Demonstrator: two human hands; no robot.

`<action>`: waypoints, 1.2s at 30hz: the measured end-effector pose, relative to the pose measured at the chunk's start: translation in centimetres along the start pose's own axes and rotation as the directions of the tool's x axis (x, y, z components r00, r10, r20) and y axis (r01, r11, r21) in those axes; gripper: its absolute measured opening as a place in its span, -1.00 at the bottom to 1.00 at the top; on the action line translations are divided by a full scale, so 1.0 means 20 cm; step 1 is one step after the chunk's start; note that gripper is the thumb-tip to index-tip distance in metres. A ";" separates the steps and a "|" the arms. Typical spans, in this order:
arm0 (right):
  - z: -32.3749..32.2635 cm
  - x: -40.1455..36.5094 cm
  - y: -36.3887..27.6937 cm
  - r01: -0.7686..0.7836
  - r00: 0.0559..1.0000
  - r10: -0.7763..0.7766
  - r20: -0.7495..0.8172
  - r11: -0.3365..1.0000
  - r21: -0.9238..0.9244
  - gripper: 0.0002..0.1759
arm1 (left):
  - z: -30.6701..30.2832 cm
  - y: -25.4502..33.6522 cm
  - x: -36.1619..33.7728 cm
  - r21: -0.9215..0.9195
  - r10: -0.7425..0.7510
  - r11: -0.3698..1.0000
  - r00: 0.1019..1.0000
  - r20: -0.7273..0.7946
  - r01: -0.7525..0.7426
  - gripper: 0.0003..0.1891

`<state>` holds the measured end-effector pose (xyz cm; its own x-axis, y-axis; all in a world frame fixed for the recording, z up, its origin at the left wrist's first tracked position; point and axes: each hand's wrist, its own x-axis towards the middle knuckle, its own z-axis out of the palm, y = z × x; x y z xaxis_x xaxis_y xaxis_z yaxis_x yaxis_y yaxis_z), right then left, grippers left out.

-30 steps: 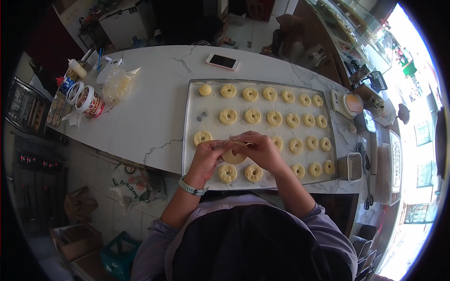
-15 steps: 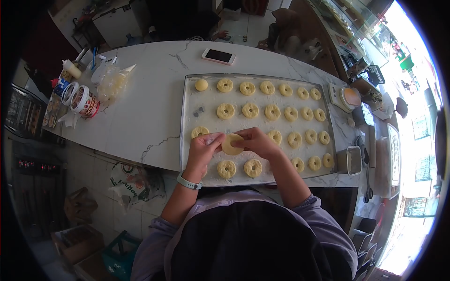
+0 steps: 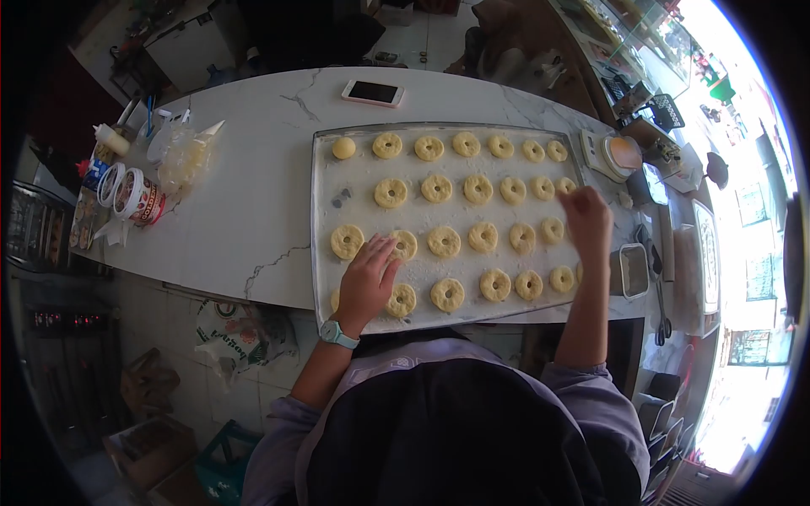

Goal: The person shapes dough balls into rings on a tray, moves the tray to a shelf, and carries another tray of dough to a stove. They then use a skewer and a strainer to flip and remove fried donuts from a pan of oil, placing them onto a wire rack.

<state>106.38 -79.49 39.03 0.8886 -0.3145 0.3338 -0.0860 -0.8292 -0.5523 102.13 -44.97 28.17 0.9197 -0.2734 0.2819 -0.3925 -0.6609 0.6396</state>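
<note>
Dough rings on a floured tray: left hand at one ring, right hand at the tray's right side.
The dough ring [image 3: 411, 245] lies left of the frame's centre, on the tray [image 3: 336, 178] set on the counter [image 3: 253, 152]. Left hand [image 3: 371, 274]: grip unclosed, fingers extended over the ring's left edge, nothing grasped; whether the fingertips touch cannot be told. Right hand [image 3: 588, 219]: fingers curled, right of centre, beside a second ring [image 3: 553, 229]; whether the grip contains anything cannot be determined. Handling, as judged: dough is light, soft, easily dented. Support from beneath at opposite outer edges; avoid pulling at the hole.
</note>
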 end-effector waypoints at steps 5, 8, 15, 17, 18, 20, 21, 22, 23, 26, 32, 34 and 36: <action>-0.50 0.05 0.89 -0.164 0.980 0.200 0.018 0.853 -0.496 -0.80 | 0.14 0.03 0.00 0.220 0.077 0.968 0.974 0.214 -0.125 -0.37; -0.49 0.06 1.18 -0.155 0.860 0.400 0.318 0.797 -0.583 -0.82 | 0.17 0.03 0.00 0.297 0.047 0.945 0.959 0.281 -0.134 -0.33; -0.43 -0.05 1.43 -0.029 0.914 0.269 0.304 0.790 -0.613 -0.84 | 0.21 0.06 0.05 0.361 -0.004 0.925 0.945 0.328 -0.122 -0.30; -0.52 -0.08 1.21 -0.050 0.904 0.298 0.305 0.784 -0.619 -0.82 | 0.23 0.06 0.04 0.357 -0.004 0.927 0.946 0.324 -0.118 -0.29; -0.55 -0.09 1.07 -0.057 0.899 0.311 0.307 0.781 -0.622 -0.81 | 0.22 0.07 0.04 0.350 0.009 0.928 0.949 0.315 -0.125 -0.29; -0.52 -0.11 0.58 -0.021 0.944 0.185 0.272 0.858 -0.512 -0.80 | 0.22 0.10 0.05 0.116 0.008 0.992 0.963 0.269 -0.040 -0.26; -0.44 -0.13 0.39 0.005 0.959 0.088 0.268 0.944 -0.329 -0.80 | 0.22 0.14 0.06 -0.119 -0.016 0.992 0.972 0.234 0.044 -0.24; -0.33 -0.14 0.22 0.046 0.969 -0.013 0.246 0.991 -0.129 -0.79 | 0.22 0.17 0.08 -0.347 -0.051 0.931 0.979 0.199 0.118 -0.21; -0.21 -0.16 0.08 0.180 0.936 -0.172 0.307 0.984 0.002 -0.73 | 0.21 0.17 0.11 -0.698 -0.213 0.611 0.927 0.309 0.373 -0.18; 0.28 -0.31 -0.35 0.349 0.786 -0.448 0.426 0.890 0.293 -0.57 | 0.11 0.09 0.23 -0.646 -0.130 -0.608 0.745 0.654 0.461 -0.03; 1.11 -0.20 -0.75 0.718 0.576 -0.702 0.419 0.679 0.151 -0.34 | -0.26 -0.30 0.17 -0.693 -0.237 -0.719 0.918 0.318 0.055 -0.12; 1.30 -0.05 -0.86 0.746 0.602 -0.698 0.388 0.665 0.039 -0.30 | -0.39 -0.41 0.07 -0.778 -0.440 -0.627 0.842 0.313 -0.038 -0.17; 1.47 0.07 -0.92 0.746 0.611 -0.694 0.381 0.666 0.017 -0.29 | -0.47 -0.53 -0.05 -0.774 -0.499 -0.625 0.814 0.299 -0.099 -0.19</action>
<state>122.43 -51.13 27.16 0.7742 0.5596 0.2958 0.6132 -0.7789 -0.1316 105.32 -31.10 27.93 0.9476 -0.1016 -0.3030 0.1456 0.9812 0.1264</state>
